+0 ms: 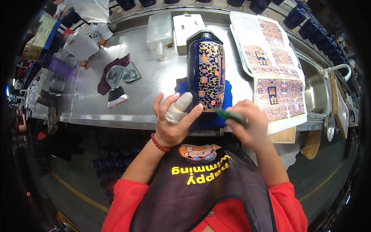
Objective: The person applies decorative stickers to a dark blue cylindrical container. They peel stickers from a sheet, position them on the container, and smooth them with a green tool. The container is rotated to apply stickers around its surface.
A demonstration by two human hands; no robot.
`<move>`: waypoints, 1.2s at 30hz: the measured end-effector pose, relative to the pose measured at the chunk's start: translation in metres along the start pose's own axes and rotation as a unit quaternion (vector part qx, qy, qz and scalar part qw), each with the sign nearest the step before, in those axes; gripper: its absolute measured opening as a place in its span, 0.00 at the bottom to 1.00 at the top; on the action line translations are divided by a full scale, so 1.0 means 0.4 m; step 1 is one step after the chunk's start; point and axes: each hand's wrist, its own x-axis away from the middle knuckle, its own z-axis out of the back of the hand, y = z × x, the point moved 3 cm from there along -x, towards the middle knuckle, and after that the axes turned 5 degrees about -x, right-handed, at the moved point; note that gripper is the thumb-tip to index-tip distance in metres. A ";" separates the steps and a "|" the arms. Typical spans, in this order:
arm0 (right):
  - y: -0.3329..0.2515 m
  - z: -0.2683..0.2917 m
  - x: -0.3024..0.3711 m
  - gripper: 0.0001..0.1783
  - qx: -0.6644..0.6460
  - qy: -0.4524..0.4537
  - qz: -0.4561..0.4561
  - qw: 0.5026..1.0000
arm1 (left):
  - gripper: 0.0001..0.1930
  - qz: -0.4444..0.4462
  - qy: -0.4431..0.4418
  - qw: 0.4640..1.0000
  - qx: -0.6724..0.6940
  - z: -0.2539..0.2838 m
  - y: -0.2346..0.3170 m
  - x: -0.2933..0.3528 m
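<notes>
A dark blue bottle (pixel 206 73), patterned with flowers and gold scrolls, is in front of me, its neck pointing away. Beneath its near end is a blue cloth (pixel 228 92). At the bottle's lower left is my left hand (pixel 174 120), fingers spread. A whitish covering wraps one finger, and the thumb tip is against or very close to the bottle's near edge. My right hand (pixel 250 123), smeared by motion, grips a small green tool (pixel 232 117) whose tip is at the bottle's lower right edge. Blur hides the tool's exact kind.
Patterned decal sheets (pixel 280 73) lie right of the bottle, before a sink (pixel 315 94). Dark scraps (pixel 114 75) lie left on the metal table (pixel 145 102). A clear flask-shaped container (pixel 159 31) is behind; several blue bottles (pixel 309 29) line the far right.
</notes>
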 end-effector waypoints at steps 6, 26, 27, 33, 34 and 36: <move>-0.011 -0.028 -0.047 0.16 -0.070 0.075 -0.165 0.981 | 0.25 0.034 -0.015 0.999 0.020 0.007 -0.005 0.026; 0.425 0.519 -0.089 0.20 0.339 0.145 -0.149 0.917 | 0.48 0.056 -0.095 0.994 -0.010 -0.010 -0.016 -0.102; 0.485 0.547 -0.123 0.20 0.359 0.113 -0.127 0.918 | 0.47 0.061 -0.089 0.994 -0.001 -0.015 -0.016 -0.099; 0.774 0.661 -0.354 0.22 0.469 0.065 -0.269 0.839 | 0.42 0.107 -0.086 0.989 0.061 -0.040 -0.024 -0.054; 0.804 0.685 -0.388 0.24 0.467 0.071 -0.309 0.826 | 0.42 0.110 -0.091 0.988 0.067 -0.042 -0.026 -0.047; 0.849 0.716 -0.452 0.28 0.470 0.069 -0.332 0.815 | 0.43 0.113 -0.093 0.986 0.076 -0.050 -0.034 -0.037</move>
